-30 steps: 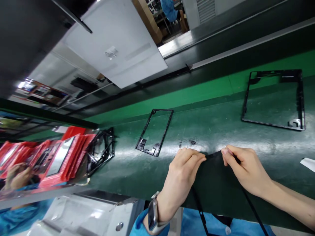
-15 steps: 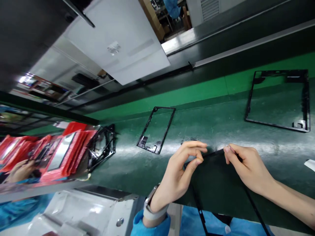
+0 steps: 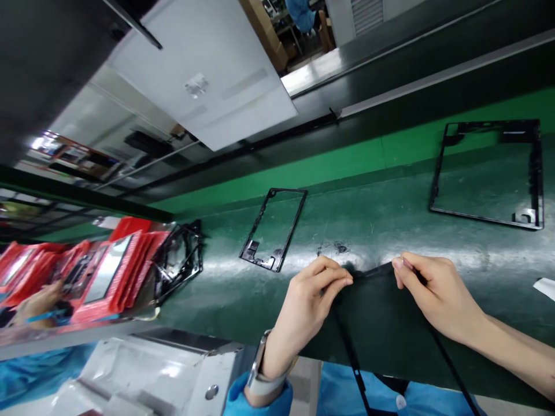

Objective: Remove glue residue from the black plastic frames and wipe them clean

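My left hand (image 3: 310, 300) pinches the far left corner of a thin black frame (image 3: 355, 370), fingers closed on its edge. On the same frame's far right corner, my right hand (image 3: 433, 292) is also closed in a pinch. The frame reaches from the near edge of the dark green conveyor belt (image 3: 390, 219) down toward my blue-clad lap. A watch sits on my left wrist.
Two more black frames lie on the belt: a narrow one (image 3: 274, 231) at the middle left and a wide one (image 3: 488, 173) at the far right. Red trays (image 3: 108, 271) and stacked black frames (image 3: 180, 263) sit at left. Another person's hand (image 3: 39, 300) shows far left.
My left hand lifted its fingers off the frame half a second ago and has now closed on the corner again. The right hand has stayed put.
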Demonstrator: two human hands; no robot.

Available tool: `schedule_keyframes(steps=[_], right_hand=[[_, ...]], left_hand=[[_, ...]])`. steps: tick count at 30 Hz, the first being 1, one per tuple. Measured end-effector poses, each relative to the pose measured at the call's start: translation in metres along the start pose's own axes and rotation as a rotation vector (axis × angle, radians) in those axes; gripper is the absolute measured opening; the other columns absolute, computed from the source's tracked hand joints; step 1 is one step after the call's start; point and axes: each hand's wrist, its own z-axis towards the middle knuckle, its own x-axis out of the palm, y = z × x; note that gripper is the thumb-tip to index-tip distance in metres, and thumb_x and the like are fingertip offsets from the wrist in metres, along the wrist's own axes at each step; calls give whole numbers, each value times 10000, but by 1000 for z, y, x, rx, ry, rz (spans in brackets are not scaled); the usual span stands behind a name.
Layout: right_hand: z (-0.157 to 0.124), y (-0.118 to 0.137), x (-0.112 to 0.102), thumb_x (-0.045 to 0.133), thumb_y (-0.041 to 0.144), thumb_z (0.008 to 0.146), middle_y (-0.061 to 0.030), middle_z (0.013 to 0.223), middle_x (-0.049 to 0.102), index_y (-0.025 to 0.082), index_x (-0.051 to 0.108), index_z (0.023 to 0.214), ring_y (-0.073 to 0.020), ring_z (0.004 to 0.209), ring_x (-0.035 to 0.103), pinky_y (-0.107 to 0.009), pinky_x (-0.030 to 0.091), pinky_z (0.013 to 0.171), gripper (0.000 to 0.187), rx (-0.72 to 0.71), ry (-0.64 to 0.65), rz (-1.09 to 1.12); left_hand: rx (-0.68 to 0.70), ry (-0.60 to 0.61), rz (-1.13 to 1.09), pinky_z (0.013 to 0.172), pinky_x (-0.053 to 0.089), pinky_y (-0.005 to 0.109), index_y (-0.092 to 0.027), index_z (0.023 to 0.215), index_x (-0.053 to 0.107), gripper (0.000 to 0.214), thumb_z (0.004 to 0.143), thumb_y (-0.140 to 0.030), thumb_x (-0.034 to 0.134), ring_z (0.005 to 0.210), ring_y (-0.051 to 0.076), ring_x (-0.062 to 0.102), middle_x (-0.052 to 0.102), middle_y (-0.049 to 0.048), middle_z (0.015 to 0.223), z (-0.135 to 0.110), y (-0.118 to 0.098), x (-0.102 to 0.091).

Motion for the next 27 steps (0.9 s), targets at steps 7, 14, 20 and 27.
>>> schedule_keyframes(steps=[7, 14, 20, 27], right_hand=[[1, -1, -1, 454, 312, 1094, 50, 561, 460, 226, 511, 709, -114, 485, 435, -299, 302, 531, 398, -24, -9, -22], [0, -6, 4, 451, 288, 1074, 51, 583, 457, 227, 475, 711, -120, 508, 450, -298, 314, 551, 369, -42, 31, -85], [2, -6, 2, 453, 294, 1088, 48, 593, 492, 226, 505, 737, -123, 509, 475, -297, 325, 557, 361, -53, 57, -101], [2, -7, 0, 443, 265, 1091, 44, 620, 585, 230, 503, 770, -124, 527, 558, -283, 371, 567, 329, -51, 37, -88]], left_hand=[[61, 100, 181, 799, 591, 253, -195, 1062, 773, 139, 1065, -178, 635, 881, 159, 730, 733, 56, 1001, -15, -4, -16], [93, 225, 80, 1036, 554, 359, -232, 1041, 680, 105, 1064, -154, 614, 1230, 238, 661, 718, 92, 1237, -17, -15, -37], [70, 95, -277, 864, 566, 297, -220, 1062, 609, 109, 1101, -163, 524, 966, 180, 690, 702, 69, 1034, -16, -21, -12], [26, -97, -47, 782, 513, 244, -219, 1019, 623, 127, 1087, -135, 556, 869, 138, 635, 633, 27, 949, -13, -18, -12]])
